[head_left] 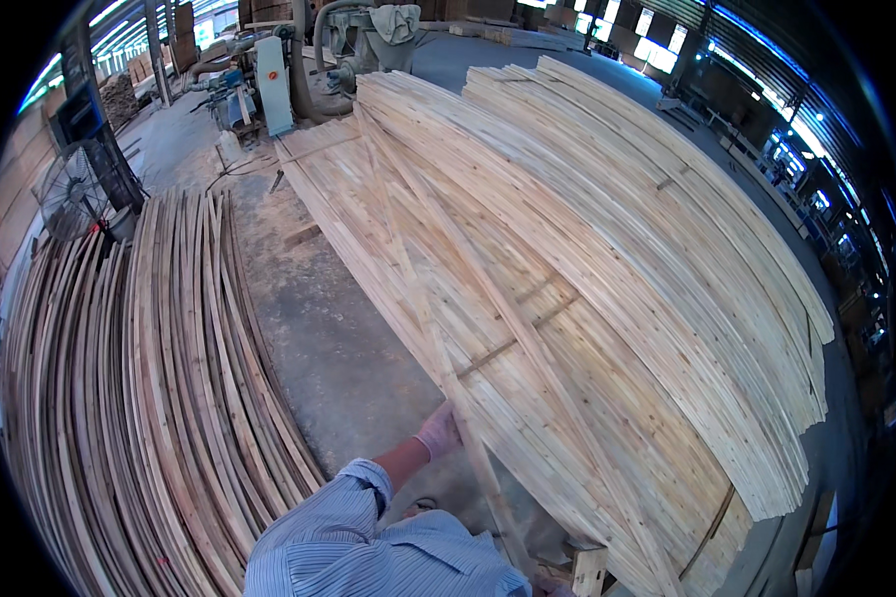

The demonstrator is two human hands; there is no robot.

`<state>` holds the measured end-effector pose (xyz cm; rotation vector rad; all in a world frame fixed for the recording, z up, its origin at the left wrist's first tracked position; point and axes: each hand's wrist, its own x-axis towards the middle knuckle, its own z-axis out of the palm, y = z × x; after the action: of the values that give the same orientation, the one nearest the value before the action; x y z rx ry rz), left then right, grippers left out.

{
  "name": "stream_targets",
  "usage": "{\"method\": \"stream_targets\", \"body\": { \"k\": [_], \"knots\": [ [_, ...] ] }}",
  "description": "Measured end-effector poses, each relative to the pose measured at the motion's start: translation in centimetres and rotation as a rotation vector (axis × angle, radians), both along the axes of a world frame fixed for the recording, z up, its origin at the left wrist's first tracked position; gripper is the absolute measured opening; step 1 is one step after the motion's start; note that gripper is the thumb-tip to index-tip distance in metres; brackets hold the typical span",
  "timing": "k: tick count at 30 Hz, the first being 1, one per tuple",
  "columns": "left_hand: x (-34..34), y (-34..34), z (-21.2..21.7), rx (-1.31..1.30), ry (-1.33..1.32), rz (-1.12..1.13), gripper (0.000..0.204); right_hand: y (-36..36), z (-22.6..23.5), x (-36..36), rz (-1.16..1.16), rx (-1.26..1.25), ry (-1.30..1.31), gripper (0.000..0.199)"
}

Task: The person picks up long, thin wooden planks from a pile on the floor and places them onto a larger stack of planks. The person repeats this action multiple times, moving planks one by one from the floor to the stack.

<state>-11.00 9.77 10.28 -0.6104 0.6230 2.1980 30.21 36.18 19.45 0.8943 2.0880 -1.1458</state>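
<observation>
The left hand, gloved, grips a long thin wooden strip that lies slantwise across the near edge of a big stack of pale planks. The right hand barely shows at the lower edge; its grip cannot be told. A bare strip of sawdusty concrete floor separates the stack from a pile of darker slats on the left. A standing fan is behind it.

Single head-worn fisheye view, looking down and forward, close over stacked wood strips, workshop floor beyond
</observation>
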Motion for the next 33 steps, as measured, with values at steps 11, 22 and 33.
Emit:
{"method": "stream_targets", "body": {
  "k": [11, 22, 33],
  "knots": [
    [5.3, 4.5, -7.2, -0.110, -0.091, 0.102, 0.055, -1.5, 1.4, 7.0, 0.113, 0.207, -0.035, 0.043],
    [19.0, 5.1, -3.0, -0.231, -0.158, -0.005, 0.041, 1.0, 1.7, 14.7, 0.123, 0.259, -0.007, 0.041],
    [26.0, 2.1, -1.7, -0.139, -0.198, 0.104, 0.032, 3.5, 1.5, 19.4, 0.178, 0.297, -0.018, 0.040]
  ]
}}
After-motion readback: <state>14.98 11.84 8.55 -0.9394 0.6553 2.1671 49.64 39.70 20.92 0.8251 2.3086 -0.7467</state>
